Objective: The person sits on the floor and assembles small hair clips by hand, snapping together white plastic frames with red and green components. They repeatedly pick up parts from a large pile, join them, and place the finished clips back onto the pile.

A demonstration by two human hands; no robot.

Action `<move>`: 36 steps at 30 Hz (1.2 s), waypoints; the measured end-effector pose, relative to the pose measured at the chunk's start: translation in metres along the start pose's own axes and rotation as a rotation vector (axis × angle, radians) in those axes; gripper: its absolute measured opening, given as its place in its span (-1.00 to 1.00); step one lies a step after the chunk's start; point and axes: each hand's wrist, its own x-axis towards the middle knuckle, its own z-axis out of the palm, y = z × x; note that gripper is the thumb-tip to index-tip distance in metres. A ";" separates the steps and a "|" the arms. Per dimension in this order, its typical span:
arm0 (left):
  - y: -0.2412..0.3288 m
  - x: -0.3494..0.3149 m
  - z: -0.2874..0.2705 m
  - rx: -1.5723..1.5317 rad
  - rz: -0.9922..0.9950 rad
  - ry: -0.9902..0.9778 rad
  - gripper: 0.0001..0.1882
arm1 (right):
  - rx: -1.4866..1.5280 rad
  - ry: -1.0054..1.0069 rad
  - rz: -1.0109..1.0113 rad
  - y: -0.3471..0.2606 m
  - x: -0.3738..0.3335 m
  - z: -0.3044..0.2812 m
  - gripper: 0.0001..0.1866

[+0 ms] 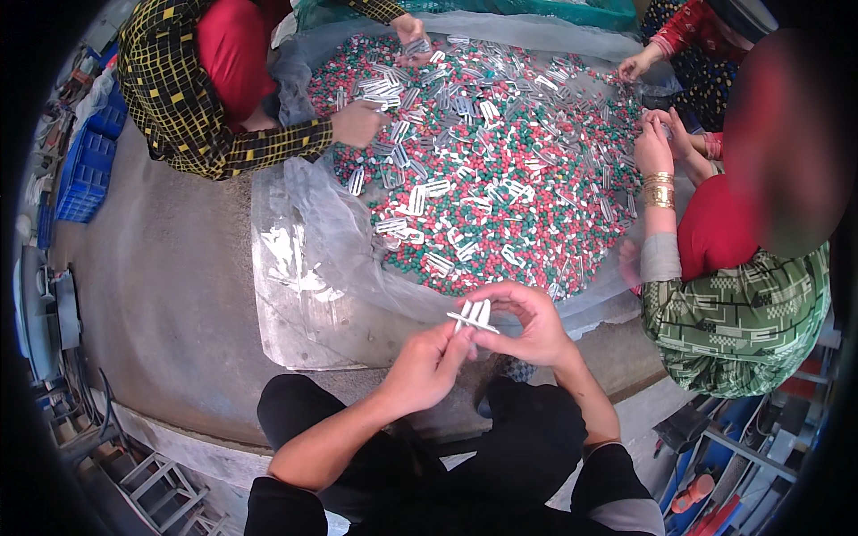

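Note:
Close in front of my knees, I hold a small white pronged plastic piece (479, 314) between both hands. The fingertips of my left hand (427, 366) pinch it from the lower left. My right hand (534, 329) grips it from the right, with thumb and fingers curled around its end. Just beyond my hands spreads a wide heap of small red, green and white pellets (536, 192). Many similar white and clear pronged pieces (417, 200) lie scattered over the heap. My fingers hide part of the piece I hold.
A translucent plastic sheet (344, 241) lies under the heap. Far left, a co-worker in a yellow-checked black sleeve (277, 147) reaches into it. Two more people work at the right, one in a green patterned garment (742, 322). Blue crates (87, 170) stand at the left.

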 end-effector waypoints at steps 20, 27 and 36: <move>-0.045 0.037 0.015 0.983 0.185 0.195 -0.74 | -0.132 0.131 0.460 0.083 0.016 0.010 -0.67; -0.031 0.041 -0.014 0.568 0.149 0.261 -0.69 | 0.176 0.250 0.320 0.047 0.027 0.005 -0.67; -0.036 0.050 -0.030 0.239 -0.031 0.246 -0.58 | -0.161 0.395 0.077 0.049 0.020 0.002 -0.84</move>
